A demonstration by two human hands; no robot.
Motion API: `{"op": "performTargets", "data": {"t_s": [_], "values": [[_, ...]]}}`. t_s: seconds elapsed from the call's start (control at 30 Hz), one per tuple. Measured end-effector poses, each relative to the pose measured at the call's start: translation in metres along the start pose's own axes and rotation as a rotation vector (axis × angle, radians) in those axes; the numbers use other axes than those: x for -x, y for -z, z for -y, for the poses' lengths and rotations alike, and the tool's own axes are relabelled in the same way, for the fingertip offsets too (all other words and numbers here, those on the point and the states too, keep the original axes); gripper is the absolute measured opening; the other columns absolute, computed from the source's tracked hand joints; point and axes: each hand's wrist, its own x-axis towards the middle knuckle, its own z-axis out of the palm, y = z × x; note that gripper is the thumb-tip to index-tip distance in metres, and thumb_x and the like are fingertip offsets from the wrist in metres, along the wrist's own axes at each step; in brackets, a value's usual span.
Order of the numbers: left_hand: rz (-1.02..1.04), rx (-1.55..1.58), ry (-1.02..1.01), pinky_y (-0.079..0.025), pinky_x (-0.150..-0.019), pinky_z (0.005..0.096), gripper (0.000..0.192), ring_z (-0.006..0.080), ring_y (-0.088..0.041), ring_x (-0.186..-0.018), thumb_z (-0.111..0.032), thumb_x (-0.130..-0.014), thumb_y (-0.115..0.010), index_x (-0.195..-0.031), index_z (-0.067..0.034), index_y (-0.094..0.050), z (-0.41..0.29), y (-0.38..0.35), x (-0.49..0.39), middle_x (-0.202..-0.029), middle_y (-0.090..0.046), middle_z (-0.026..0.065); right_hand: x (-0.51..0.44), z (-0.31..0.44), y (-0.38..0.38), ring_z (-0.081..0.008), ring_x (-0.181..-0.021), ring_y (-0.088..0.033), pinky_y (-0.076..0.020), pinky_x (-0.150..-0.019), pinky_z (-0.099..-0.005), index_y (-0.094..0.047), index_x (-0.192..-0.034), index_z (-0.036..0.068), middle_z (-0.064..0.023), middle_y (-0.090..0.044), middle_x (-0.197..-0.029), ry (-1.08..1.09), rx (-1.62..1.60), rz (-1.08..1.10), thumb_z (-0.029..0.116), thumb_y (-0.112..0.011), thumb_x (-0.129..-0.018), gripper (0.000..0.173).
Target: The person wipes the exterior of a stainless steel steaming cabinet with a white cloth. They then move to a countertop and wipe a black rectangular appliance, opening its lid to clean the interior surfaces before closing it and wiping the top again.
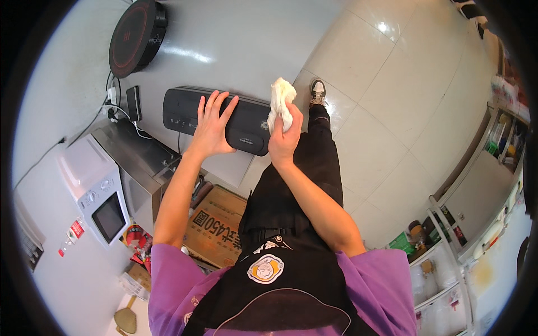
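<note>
My left hand (213,128) lies spread across a long black countertop appliance (252,115). Its fingertips reach toward the far edge and its thumb is at the near edge. The appliance has a row of small controls and a round button on its top. In my right hand (286,140) is a bunched white cloth (281,96), held above the appliance's right end. The grip hides the lower part of the cloth.
On the grey counter (235,46) stand a round black induction cooker (130,38) and a dark phone (134,103). Cables run along the wall. A white microwave (101,193) is at left, a cardboard box (218,227) below, and shelving (449,239) at right.
</note>
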Motion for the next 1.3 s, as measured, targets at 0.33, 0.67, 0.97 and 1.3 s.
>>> {"op": "performTargets", "data": {"t_s": [0.33, 0.67, 0.97, 1.3], "values": [[-0.170, -0.075, 0.115, -0.013, -0.119, 0.0683, 0.132, 0.0433, -0.027, -0.149, -0.041, -0.049, -0.093, -0.160, -0.008, -0.030, 0.012, -0.007, -0.025, -0.154, -0.033, 0.0217, 0.085, 0.016, 0.035, -0.0390, -0.113, -0.057, -0.0476, -0.098, -0.0398, -0.059, -0.121, 0.004, -0.0194, -0.056, -0.119, -0.141, 0.067, 0.371, -0.008, -0.065, -0.080, 0.044], [-0.151, -0.126, 0.152, -0.019, -0.118, 0.0668, 0.132, 0.0416, -0.031, -0.146, -0.039, -0.049, -0.094, -0.159, -0.007, -0.030, 0.005, -0.006, -0.035, -0.153, -0.036, 0.0204, -0.102, 0.025, 0.015, -0.0372, -0.109, -0.063, -0.0524, -0.091, -0.0419, -0.063, -0.128, 0.009, -0.0170, -0.060, -0.119, 0.098, 0.047, -0.040, 0.005, -0.066, -0.089, 0.039], [-0.064, -0.080, 0.150, -0.013, -0.121, 0.0659, 0.133, 0.0420, -0.025, -0.150, -0.036, -0.046, -0.093, -0.160, -0.008, -0.030, 0.008, -0.005, -0.009, -0.154, -0.032, 0.0214, 0.014, 0.011, 0.000, -0.0449, -0.109, -0.061, -0.0529, -0.090, -0.0489, -0.056, -0.134, 0.012, -0.0202, -0.055, -0.124, -0.028, 0.204, 0.070, 0.004, -0.065, -0.086, 0.049], [-0.147, -0.117, 0.467, -0.023, -0.117, 0.0627, 0.134, 0.0424, -0.031, -0.146, -0.065, -0.057, -0.091, -0.161, -0.007, -0.029, -0.016, 0.000, -0.082, -0.153, -0.035, 0.0259, 0.012, 0.011, 0.037, -0.0289, -0.119, -0.063, -0.0487, -0.101, -0.0369, -0.057, -0.131, 0.002, -0.0180, -0.063, -0.126, -0.126, 0.153, 0.202, 0.002, -0.061, -0.093, 0.039]]}}
